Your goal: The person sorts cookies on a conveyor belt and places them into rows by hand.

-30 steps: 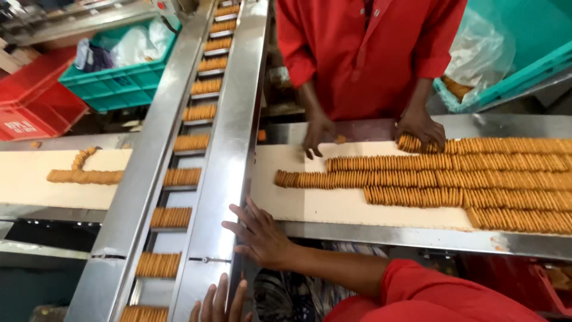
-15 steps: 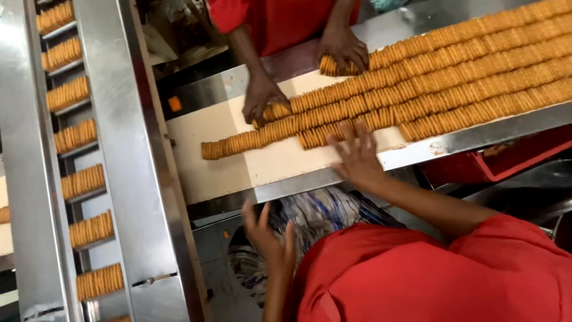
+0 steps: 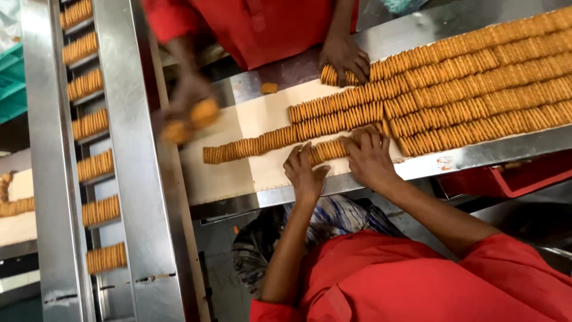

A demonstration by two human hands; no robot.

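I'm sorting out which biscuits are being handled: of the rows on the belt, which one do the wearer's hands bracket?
The short nearest row, by the belt's near edge: left hand and right hand press its ends. The longer rows lie beyond.

Biscuit factory, packing line. I'm standing at a pale conveyor belt (image 3: 226,179) that's carrying long rows of biscuits (image 3: 453,89) on edge, steel frame (image 3: 494,152) around it. A steel chute line (image 3: 89,161) is feeding short biscuit stacks (image 3: 89,124) alongside. A co-worker in red (image 3: 268,24) is working opposite me. Green crate (image 3: 12,77) is sitting behind.
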